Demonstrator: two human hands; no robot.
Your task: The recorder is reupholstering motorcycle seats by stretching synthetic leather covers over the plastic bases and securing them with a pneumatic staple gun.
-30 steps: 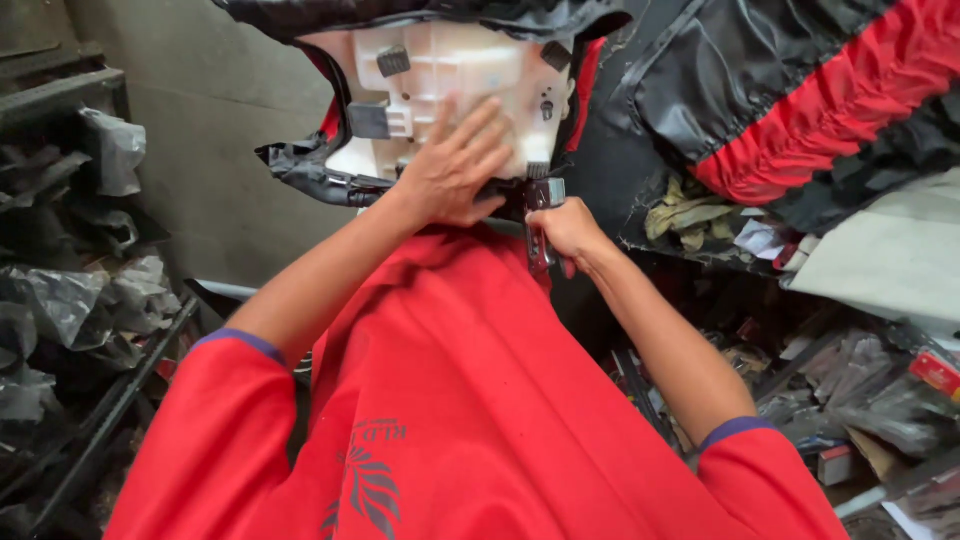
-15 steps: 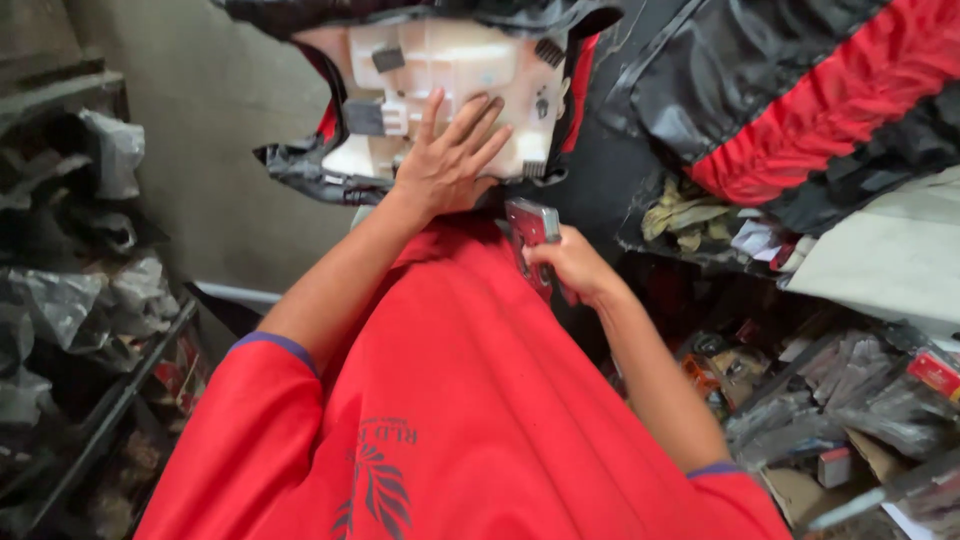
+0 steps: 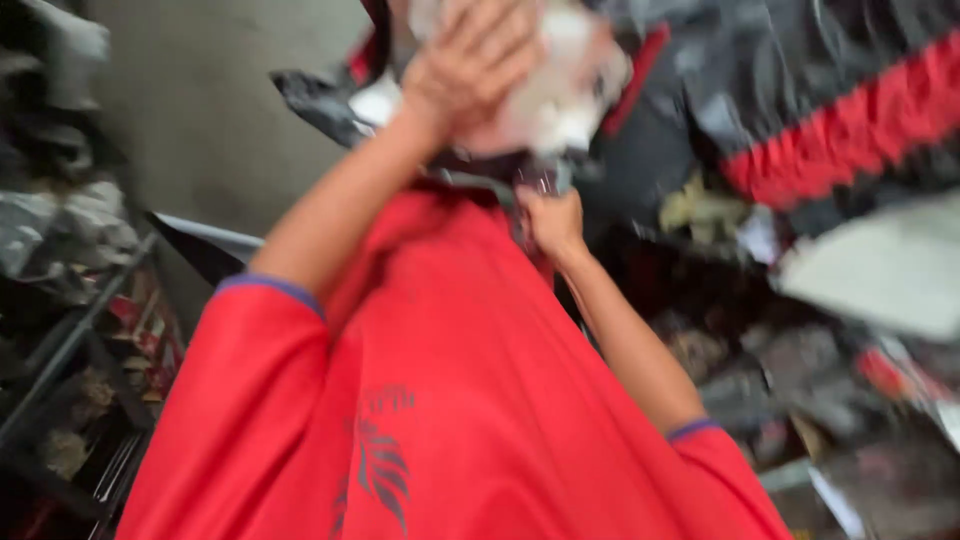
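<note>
Cluttered workshop, junk shelves on both sides, a person in a red shirt [image 3: 430,400] reaching forward and up.

Grey wall [image 3: 200,120] and a dark rack [image 3: 70,340] close off the left. The left hand [image 3: 475,65] lies flat, fingers spread, on the white plastic part [image 3: 560,95], which sits ahead of and above the chest, its length running roughly side to side. The right hand [image 3: 552,222] is lower, just beneath that part, curled around something small and blurred; what it is cannot be told. Black-and-red panels [image 3: 830,130] crowd the right.
</note>
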